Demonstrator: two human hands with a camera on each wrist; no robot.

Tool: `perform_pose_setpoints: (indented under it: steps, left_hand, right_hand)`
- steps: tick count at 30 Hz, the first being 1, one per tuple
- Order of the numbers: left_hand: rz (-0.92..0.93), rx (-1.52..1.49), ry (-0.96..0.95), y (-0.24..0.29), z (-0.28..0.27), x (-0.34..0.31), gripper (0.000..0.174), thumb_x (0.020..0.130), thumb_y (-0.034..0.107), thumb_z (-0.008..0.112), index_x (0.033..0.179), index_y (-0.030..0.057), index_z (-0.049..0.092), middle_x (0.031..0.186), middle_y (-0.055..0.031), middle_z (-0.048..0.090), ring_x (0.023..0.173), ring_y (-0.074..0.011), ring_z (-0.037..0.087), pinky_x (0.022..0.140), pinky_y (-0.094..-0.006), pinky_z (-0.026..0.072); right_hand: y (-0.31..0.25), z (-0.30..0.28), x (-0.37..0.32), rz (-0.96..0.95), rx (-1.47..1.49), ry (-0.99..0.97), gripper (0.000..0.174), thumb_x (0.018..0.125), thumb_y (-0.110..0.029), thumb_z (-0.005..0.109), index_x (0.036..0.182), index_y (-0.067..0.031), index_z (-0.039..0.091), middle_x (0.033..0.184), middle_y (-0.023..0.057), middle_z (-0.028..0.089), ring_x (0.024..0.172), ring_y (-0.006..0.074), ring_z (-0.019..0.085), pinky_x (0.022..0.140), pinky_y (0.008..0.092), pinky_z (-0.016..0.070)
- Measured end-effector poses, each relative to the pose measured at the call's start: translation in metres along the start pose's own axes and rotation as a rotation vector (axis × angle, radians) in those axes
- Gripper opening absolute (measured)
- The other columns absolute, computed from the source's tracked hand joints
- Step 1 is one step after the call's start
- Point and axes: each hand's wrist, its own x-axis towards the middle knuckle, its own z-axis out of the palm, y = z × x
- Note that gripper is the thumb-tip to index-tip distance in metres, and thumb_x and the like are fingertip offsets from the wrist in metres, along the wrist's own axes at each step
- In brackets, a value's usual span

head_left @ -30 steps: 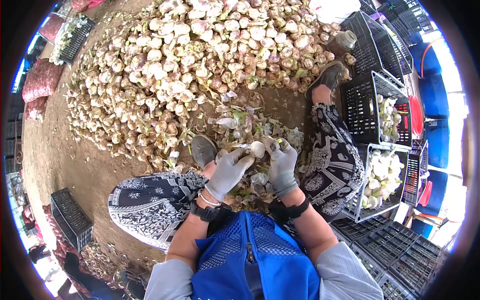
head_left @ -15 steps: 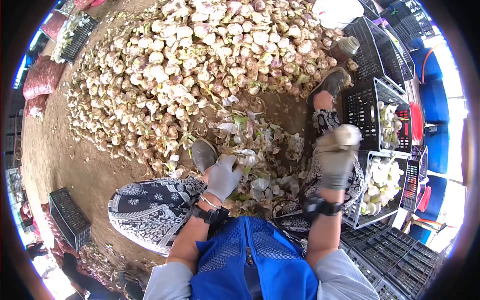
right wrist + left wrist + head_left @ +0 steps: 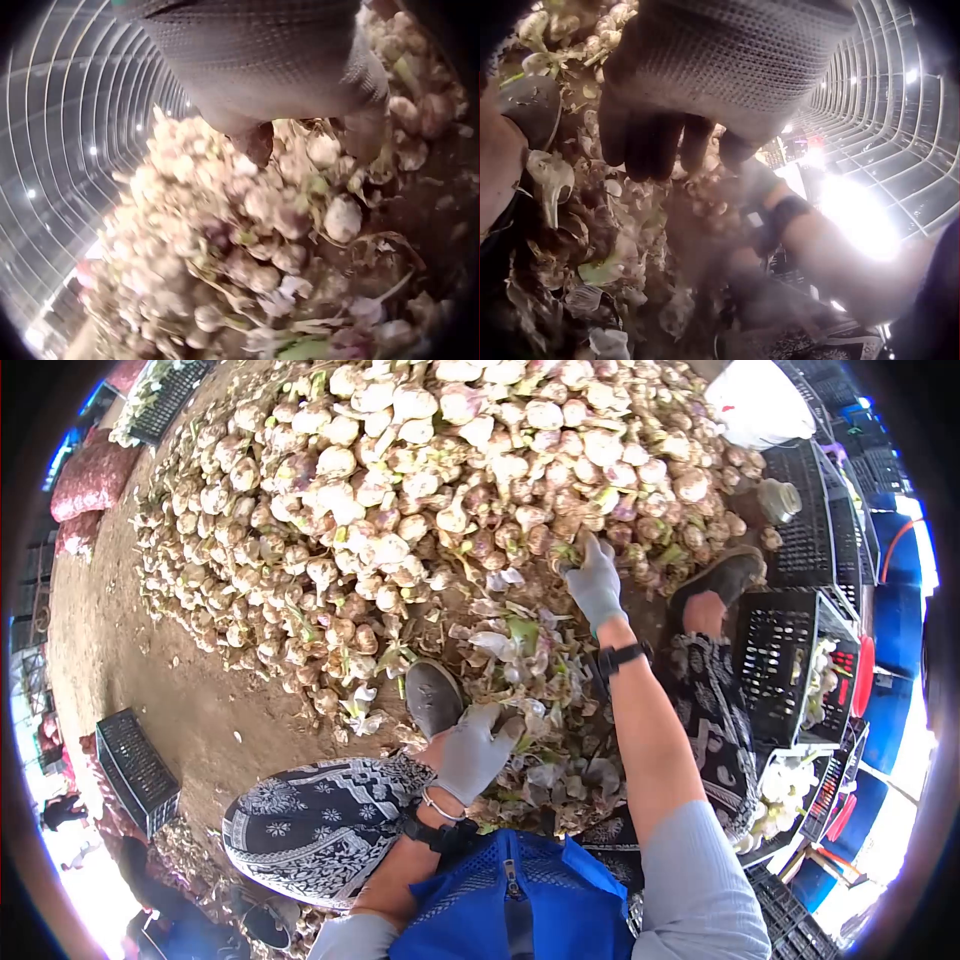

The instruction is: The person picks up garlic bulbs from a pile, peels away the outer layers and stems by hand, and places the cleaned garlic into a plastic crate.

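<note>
A large heap of garlic bulbs point(image 3: 390, 510) with stalks and dry skins covers the ground in front. My gloved right hand point(image 3: 597, 582) reaches out to the near edge of this heap. In the right wrist view its thumb point(image 3: 365, 135) stands apart from the fingers, with bulbs below and between them. My gloved left hand point(image 3: 473, 753) is low over the loose garlic peels point(image 3: 545, 690), close to the left shoe point(image 3: 433, 698). Its fingers point(image 3: 656, 146) hang fairly straight in the left wrist view and hold nothing.
Black crates point(image 3: 790, 670) stand on the right, and one beside the right leg holds cleaned white garlic point(image 3: 785, 800). A jar point(image 3: 778, 501) and a white sack point(image 3: 760, 405) are at the back right. Another black crate point(image 3: 137, 772) and a red mesh sack point(image 3: 92, 478) are on the left.
Both hands worked at a white garlic bulb together; then the right hand swung toward the crates and is now out at the heap. The left hand stayed low. The head view has shifted.
</note>
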Motion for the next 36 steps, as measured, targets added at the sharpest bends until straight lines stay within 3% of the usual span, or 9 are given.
perform_pose_setpoints:
  steps: [5, 12, 16, 18, 21, 24, 27, 32, 36]
  left_hand:
    - [0.027, -0.057, 0.048, -0.005, 0.001, 0.009, 0.042, 0.089, 0.030, 0.069, 0.121, 0.0043, 0.059, 0.107, -0.0210, 0.065, 0.098, -0.0387, 0.063, 0.085, -0.0405, 0.0507]
    - [0.336, -0.047, 0.203, 0.022, -0.015, 0.007, 0.071, 0.076, 0.011, 0.076, 0.140, 0.0030, 0.046, 0.126, -0.0209, 0.054, 0.110, -0.0345, 0.057, 0.095, -0.0388, 0.0466]
    - [0.290, -0.168, 0.200, 0.031, -0.020, -0.004, 0.065, 0.074, 0.002, 0.074, 0.134, 0.0029, 0.050, 0.118, -0.0176, 0.058, 0.109, -0.0350, 0.059, 0.094, -0.0401, 0.0478]
    - [0.318, -0.144, 0.270, 0.027, -0.013, -0.008, 0.064, 0.073, 0.002, 0.076, 0.131, 0.0034, 0.051, 0.116, -0.0172, 0.060, 0.108, -0.0349, 0.060, 0.092, -0.0401, 0.0491]
    - [0.374, 0.010, 0.345, 0.031, -0.009, -0.021, 0.066, 0.072, 0.004, 0.080, 0.131, 0.0036, 0.052, 0.116, -0.0177, 0.060, 0.106, -0.0352, 0.061, 0.090, -0.0399, 0.0503]
    - [0.362, -0.014, 0.307, 0.032, -0.011, -0.027, 0.068, 0.072, 0.014, 0.086, 0.130, 0.0015, 0.054, 0.115, -0.0164, 0.063, 0.105, -0.0322, 0.063, 0.089, -0.0378, 0.0512]
    - [0.275, -0.238, 0.184, 0.035, -0.025, -0.033, 0.065, 0.081, 0.037, 0.079, 0.129, 0.0000, 0.055, 0.113, -0.0130, 0.065, 0.101, -0.0216, 0.063, 0.088, -0.0336, 0.0501]
    - [0.085, -0.761, -0.101, 0.022, -0.022, -0.030, 0.044, 0.095, 0.025, 0.063, 0.126, -0.0047, 0.055, 0.103, -0.0071, 0.065, 0.091, -0.0139, 0.059, 0.083, -0.0295, 0.0486]
    - [0.149, -0.677, -0.009, 0.041, -0.018, -0.037, 0.036, 0.098, 0.023, 0.058, 0.122, -0.0040, 0.058, 0.099, -0.0070, 0.065, 0.089, -0.0117, 0.059, 0.080, -0.0273, 0.0487]
  right_hand:
    - [0.001, 0.015, 0.005, -0.033, -0.143, -0.168, 0.043, 0.080, -0.014, 0.072, 0.123, -0.0168, 0.067, 0.111, 0.0105, 0.071, 0.096, 0.0312, 0.069, 0.085, 0.0406, 0.0537]
    - [-0.007, -0.086, -0.116, -0.188, 0.524, -0.819, 0.023, 0.086, -0.014, 0.075, 0.103, 0.0009, 0.073, 0.097, 0.0090, 0.073, 0.084, 0.0109, 0.064, 0.079, 0.0260, 0.0519]
    - [0.007, -0.067, -0.166, 0.137, 1.450, -0.528, 0.046, 0.091, -0.032, 0.073, 0.117, 0.0048, 0.064, 0.104, 0.0067, 0.070, 0.087, 0.0103, 0.063, 0.082, 0.0254, 0.0528]
    - [0.000, -0.065, -0.191, 0.300, 1.150, -0.424, 0.044, 0.094, -0.037, 0.069, 0.113, 0.0026, 0.065, 0.104, 0.0037, 0.068, 0.087, 0.0084, 0.062, 0.084, 0.0254, 0.0534]
    - [-0.015, -0.047, -0.222, -0.045, 0.760, -0.232, 0.037, 0.097, -0.037, 0.065, 0.090, -0.0006, 0.072, 0.066, -0.0020, 0.058, 0.062, 0.0101, 0.037, 0.055, 0.0313, 0.0344]
    - [-0.029, -0.053, -0.233, -0.055, 0.567, -0.171, 0.020, 0.093, -0.011, 0.060, 0.099, 0.0053, 0.069, 0.070, 0.0127, 0.064, 0.069, 0.0130, 0.055, 0.068, 0.0330, 0.0460]
    - [-0.024, -0.065, -0.246, -0.213, 0.711, -0.099, 0.022, 0.095, -0.012, 0.061, 0.105, 0.0055, 0.068, 0.081, 0.0110, 0.069, 0.078, 0.0137, 0.062, 0.073, 0.0283, 0.0486]
    - [-0.020, -0.079, -0.256, 0.032, 1.159, -0.290, 0.021, 0.097, -0.015, 0.063, 0.111, 0.0010, 0.069, 0.095, 0.0024, 0.070, 0.083, 0.0112, 0.063, 0.075, 0.0248, 0.0495]
    - [-0.029, -0.096, -0.254, 0.226, 1.237, -0.524, 0.016, 0.095, -0.012, 0.065, 0.107, -0.0017, 0.069, 0.091, -0.0006, 0.068, 0.078, 0.0070, 0.061, 0.067, 0.0250, 0.0501]
